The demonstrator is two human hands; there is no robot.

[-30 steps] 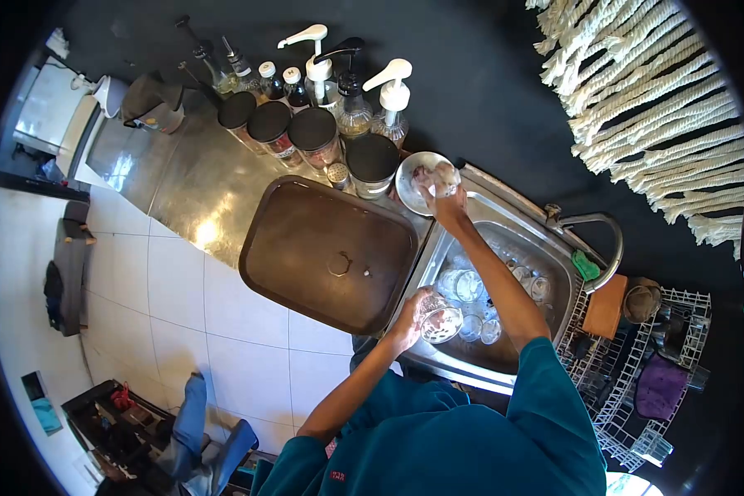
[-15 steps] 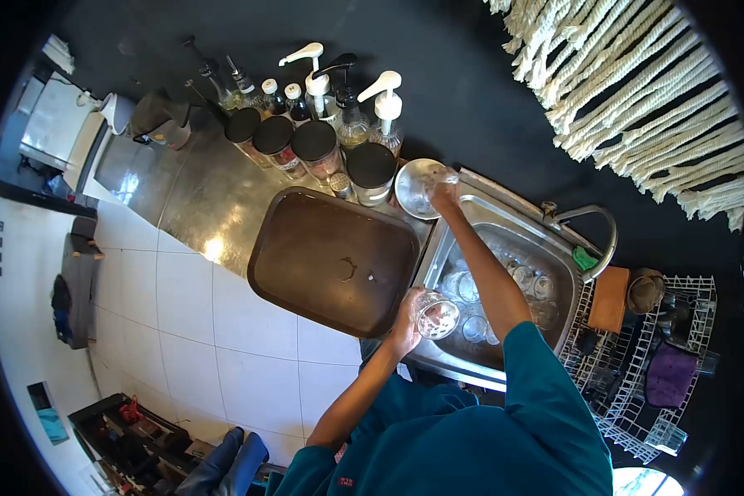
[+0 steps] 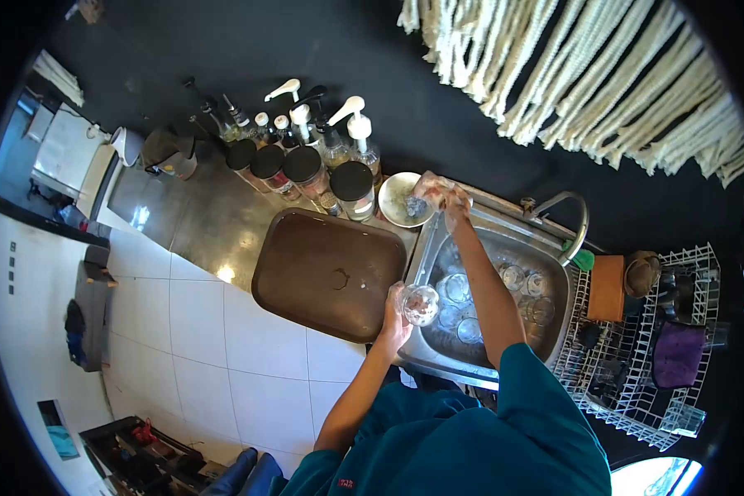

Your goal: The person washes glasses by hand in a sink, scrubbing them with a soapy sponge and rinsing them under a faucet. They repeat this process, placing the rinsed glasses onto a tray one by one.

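Observation:
My left hand [image 3: 395,321] is wrapped round a clear glass [image 3: 422,305], its mouth facing up and some suds showing on it. The glass is between the tray's right edge and the sink. At the rim of a white bowl [image 3: 394,188], my right hand [image 3: 443,197] is closed and wet with suds. Its fingertips grip a grey, crumpled scrubber [image 3: 417,207] over the bowl. Below my right forearm, several clear glasses [image 3: 457,288] sit in the metal sink [image 3: 428,263].
A brown tray [image 3: 322,281] lies left of the sink. Black-lidded jars [image 3: 353,182] and pump bottles [image 3: 362,136] line the wall. The faucet [image 3: 585,219] arches over the sink's far corner. A white dish rack [image 3: 636,388] with dishes and a purple cloth [image 3: 678,354] stands at right.
My right hand has drawn back to the bowl's right rim, and the grey scrubber now shows in its fingers. The left hand still holds the glass. The whole view has shifted slightly.

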